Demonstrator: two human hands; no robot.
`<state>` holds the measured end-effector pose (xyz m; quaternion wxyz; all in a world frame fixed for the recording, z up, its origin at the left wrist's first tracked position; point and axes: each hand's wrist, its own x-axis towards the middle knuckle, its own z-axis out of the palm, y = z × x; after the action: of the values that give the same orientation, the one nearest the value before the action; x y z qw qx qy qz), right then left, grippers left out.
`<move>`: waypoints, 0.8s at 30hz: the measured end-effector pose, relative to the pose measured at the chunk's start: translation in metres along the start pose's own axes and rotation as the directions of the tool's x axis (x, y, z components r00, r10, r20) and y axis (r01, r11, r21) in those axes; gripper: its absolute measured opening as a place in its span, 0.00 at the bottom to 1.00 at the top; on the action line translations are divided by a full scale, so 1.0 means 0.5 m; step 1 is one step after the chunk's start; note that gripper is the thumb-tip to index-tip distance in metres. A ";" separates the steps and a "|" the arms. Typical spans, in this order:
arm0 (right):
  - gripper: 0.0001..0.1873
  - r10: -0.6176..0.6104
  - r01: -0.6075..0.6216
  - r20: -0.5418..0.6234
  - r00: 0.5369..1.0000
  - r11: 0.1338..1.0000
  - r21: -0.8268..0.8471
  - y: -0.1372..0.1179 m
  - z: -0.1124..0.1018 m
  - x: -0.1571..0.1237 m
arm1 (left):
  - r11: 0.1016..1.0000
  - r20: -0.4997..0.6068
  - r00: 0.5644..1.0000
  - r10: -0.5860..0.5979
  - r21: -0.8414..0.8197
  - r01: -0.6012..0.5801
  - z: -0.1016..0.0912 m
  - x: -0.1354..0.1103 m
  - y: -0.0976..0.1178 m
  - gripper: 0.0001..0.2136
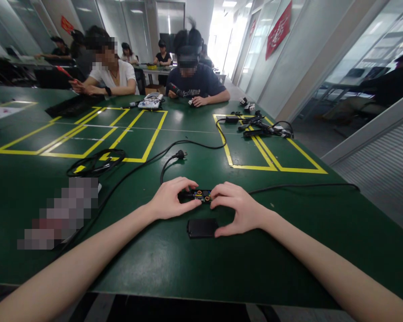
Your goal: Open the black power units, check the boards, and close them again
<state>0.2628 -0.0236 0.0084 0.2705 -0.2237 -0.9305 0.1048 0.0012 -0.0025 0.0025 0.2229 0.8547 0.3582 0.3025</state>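
at centre frame, our left hand (170, 198) pinches the circuit board (202, 195); our right hand (241, 207), loosely spread, touches it: we'd best press only its edges.

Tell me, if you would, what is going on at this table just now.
A person has both bare hands at a small opened black device with electronic parts showing. The left hand curls around its left end, and the right hand has its fingers at the other. A flat black piece lies on the green table just in front, by the right thumb. Across the table sits a co-worker in a dark shirt.
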 end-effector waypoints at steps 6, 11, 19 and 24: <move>0.17 -0.005 0.007 0.049 0.999 1.000 -0.027 -0.017 0.027 0.003 | 0.999 -0.010 0.999 -0.032 -0.020 0.032 -0.002 0.003 -0.004 0.14; 0.14 0.300 -0.285 -0.265 0.916 0.954 0.095 0.013 0.014 0.001 | 0.993 -0.026 0.997 -0.077 -0.091 0.074 -0.009 0.004 -0.005 0.16; 0.14 0.301 -0.297 -0.150 0.942 0.954 0.048 0.021 0.039 0.006 | 0.999 0.047 0.998 0.037 0.008 -0.037 0.000 -0.002 -0.005 0.29; 0.14 0.277 -0.274 -0.144 0.950 0.961 0.038 0.022 0.039 0.005 | 0.995 0.066 0.995 0.073 0.070 -0.077 0.006 0.000 -0.007 0.19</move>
<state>0.2541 -0.0144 -0.0098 0.3233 -0.3561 -0.8666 0.1326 0.0015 -0.0008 -0.0020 0.1913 0.8842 0.3294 0.2704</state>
